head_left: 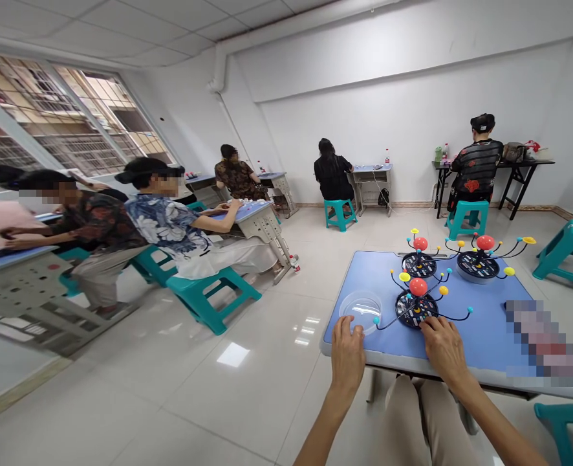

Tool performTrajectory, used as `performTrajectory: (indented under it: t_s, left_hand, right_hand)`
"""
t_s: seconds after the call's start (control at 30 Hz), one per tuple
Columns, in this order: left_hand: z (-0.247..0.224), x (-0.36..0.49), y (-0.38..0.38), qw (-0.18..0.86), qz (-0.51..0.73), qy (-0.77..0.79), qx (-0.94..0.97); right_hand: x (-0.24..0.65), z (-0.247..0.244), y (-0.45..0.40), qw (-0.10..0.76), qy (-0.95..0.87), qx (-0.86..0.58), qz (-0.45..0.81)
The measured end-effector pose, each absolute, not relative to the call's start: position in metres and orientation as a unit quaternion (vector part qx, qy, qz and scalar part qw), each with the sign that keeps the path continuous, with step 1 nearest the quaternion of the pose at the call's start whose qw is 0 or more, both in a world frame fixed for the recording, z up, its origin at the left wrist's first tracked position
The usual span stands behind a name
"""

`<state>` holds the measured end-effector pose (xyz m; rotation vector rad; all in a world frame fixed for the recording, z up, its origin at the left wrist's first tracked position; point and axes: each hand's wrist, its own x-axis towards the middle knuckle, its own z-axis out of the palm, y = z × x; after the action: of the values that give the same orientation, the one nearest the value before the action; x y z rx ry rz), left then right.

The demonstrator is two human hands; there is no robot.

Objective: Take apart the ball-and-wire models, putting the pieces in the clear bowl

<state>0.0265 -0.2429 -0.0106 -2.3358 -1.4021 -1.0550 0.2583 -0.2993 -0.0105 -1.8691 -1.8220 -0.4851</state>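
Note:
On the blue desk top [465, 343] in front of me stands a solar system model [418, 288], with a red ball in the middle, small coloured balls on curved black arms and a round black printed base. My right hand [444, 349] has its fingers closed at the near edge of that base. To its left lies a round clear plastic dish [361, 310]. My left hand [348, 353] is at the dish's near rim, fingers bent against it. Two similar models, a left one [419, 262] and a right one [480, 262], stand farther back.
A blurred-out flat object [543, 340] lies at the desk's right side. Teal stools stand around, one at the right [570, 259]. Other people sit at desks to the left and along the far wall, the nearest in a blue floral shirt [163, 223].

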Motion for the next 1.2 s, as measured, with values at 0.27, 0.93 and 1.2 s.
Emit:
performTrajectory:
  t_s: [0.27,0.93,1.2]
  left_hand:
    - [-0.011,0.01,-0.235,0.062,-0.349,-0.453,-0.818]
    - [-0.003,-0.006,-0.229,0.045,-0.327,-0.426,-0.842]
    - [0.0,0.024,-0.283,0.033,-0.429,-0.429,-0.794]
  right_hand:
    - [0.247,-0.006,-0.293,0.231,-0.664,-0.692,-0.163]
    - [0.232,-0.003,-0.286,0.197,-0.654,-0.711,-0.168]
    - [0.224,0.0,-0.284,0.179,-0.653,-0.717,-0.168]
